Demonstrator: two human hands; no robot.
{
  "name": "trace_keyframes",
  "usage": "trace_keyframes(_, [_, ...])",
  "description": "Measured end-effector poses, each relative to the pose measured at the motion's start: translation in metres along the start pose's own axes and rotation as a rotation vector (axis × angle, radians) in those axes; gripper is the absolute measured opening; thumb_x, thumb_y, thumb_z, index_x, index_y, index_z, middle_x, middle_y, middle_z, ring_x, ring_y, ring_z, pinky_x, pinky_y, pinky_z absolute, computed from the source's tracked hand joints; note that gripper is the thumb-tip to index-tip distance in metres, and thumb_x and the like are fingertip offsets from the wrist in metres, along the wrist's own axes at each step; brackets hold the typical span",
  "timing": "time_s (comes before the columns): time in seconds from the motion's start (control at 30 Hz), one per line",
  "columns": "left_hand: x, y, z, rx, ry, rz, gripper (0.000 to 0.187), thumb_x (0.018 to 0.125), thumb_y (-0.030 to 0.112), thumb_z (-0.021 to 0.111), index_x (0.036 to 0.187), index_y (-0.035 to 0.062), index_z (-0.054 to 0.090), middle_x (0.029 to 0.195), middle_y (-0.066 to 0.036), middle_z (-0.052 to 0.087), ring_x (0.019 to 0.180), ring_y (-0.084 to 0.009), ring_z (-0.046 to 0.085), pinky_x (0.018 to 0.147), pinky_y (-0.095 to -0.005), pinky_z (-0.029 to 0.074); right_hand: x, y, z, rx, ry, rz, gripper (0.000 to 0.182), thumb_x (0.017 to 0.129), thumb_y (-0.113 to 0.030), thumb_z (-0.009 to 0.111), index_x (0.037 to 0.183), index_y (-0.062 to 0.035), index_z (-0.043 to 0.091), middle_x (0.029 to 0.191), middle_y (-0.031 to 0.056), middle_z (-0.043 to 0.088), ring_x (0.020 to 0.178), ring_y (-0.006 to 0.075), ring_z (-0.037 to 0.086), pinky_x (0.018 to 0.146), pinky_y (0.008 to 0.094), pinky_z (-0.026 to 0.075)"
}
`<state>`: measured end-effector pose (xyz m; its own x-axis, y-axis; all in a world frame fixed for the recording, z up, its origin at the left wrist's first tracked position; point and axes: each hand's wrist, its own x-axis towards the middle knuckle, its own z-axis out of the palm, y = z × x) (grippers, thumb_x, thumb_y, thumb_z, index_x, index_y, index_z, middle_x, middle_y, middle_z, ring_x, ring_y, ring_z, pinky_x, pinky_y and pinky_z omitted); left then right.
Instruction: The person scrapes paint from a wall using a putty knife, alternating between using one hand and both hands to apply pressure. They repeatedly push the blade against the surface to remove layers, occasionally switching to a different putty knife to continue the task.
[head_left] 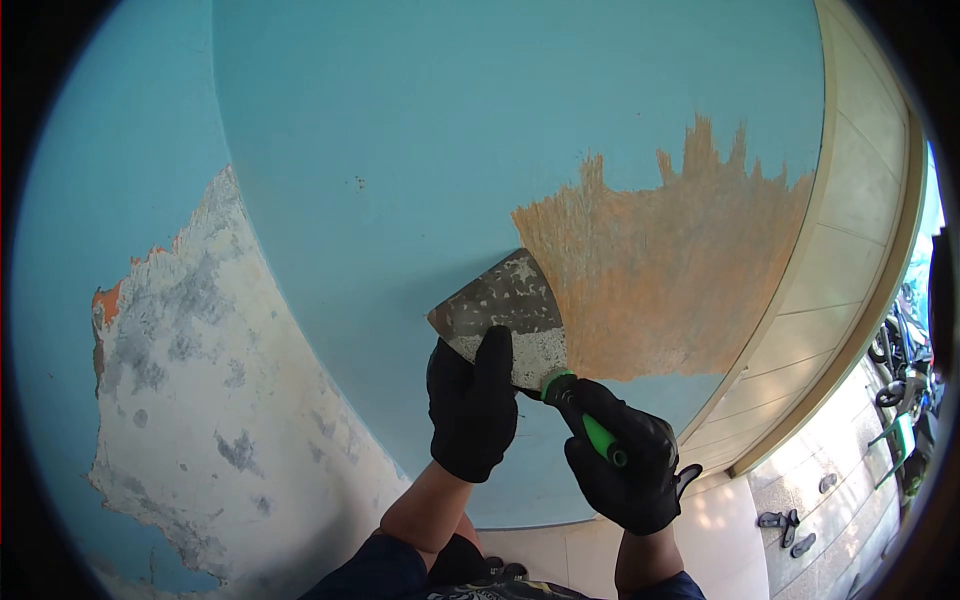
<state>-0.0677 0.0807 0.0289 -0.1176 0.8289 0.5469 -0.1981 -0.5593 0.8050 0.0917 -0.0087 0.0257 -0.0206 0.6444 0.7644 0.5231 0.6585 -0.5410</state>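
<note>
A wide paint scraper point(512, 300) with a worn, putty-flecked blade lies against the light blue wall point(480, 130). My right hand point(628, 465), in a black glove, is wrapped round its green handle. My left hand point(470, 412), gloved in black too, grips the lower left part of the blade, thumb laid across its face. The blade's upper right edge meets a patch of bare brown-orange surface point(680, 270) with ragged, streaked upper borders. Blue paint surrounds that patch above and to the left.
On the left, past a curved wall corner, a large whitish patch point(220, 380) shows where paint is gone. Cream tiles point(850, 230) border the wall at right. Beyond lie several sandals point(790, 530) on paving and parked motorbikes point(900, 350).
</note>
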Motion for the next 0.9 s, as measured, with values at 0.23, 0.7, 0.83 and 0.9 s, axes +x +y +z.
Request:
trace_keyframes(0.23, [0.027,0.027,0.013,0.152,0.144,0.363,0.023,0.102,0.022,0.061,0.111,0.0004,0.064,0.093,-0.006,0.070,0.079,-0.0152,0.063,0.072,-0.0335,0.050,0.028,0.001,0.005,-0.049,0.030,-0.059,0.057,0.076,-0.005,0.079,0.131,-0.0051,0.066,0.110,0.0179,0.075,0.082,0.0294,0.076,0.074,0.0354,0.060])
trace_keyframes(0.7, [-0.003,0.004,0.002,0.092,-0.019,0.162,0.022,0.101,0.015,0.060,0.116,-0.0013,0.062,0.102,-0.009,0.068,0.086,-0.0181,0.064,0.073,-0.0341,0.052,-0.001,0.003,0.003,0.019,0.036,-0.052,0.056,0.077,-0.002,0.077,0.131,-0.0055,0.066,0.104,0.0162,0.076,0.082,0.0318,0.075,0.072,0.0365,0.059])
trace_keyframes(0.83, [-0.005,0.004,0.000,0.223,-0.003,0.258,0.023,0.102,0.021,0.059,0.111,-0.0002,0.064,0.095,-0.008,0.070,0.081,-0.0167,0.064,0.072,-0.0349,0.050,-0.002,-0.004,0.002,0.030,-0.039,0.045,0.055,0.078,-0.002,0.076,0.131,-0.0033,0.065,0.110,0.0171,0.075,0.085,0.0326,0.075,0.073,0.0365,0.059])
trace_keyframes(0.9, [-0.004,0.003,0.001,0.252,0.022,0.287,0.024,0.102,0.020,0.059,0.112,-0.0005,0.064,0.095,-0.008,0.070,0.081,-0.0180,0.064,0.072,-0.0357,0.050,-0.003,-0.004,0.003,0.043,-0.026,0.032,0.054,0.078,-0.002,0.076,0.131,-0.0035,0.065,0.110,0.0175,0.075,0.085,0.0326,0.075,0.073,0.0366,0.059])
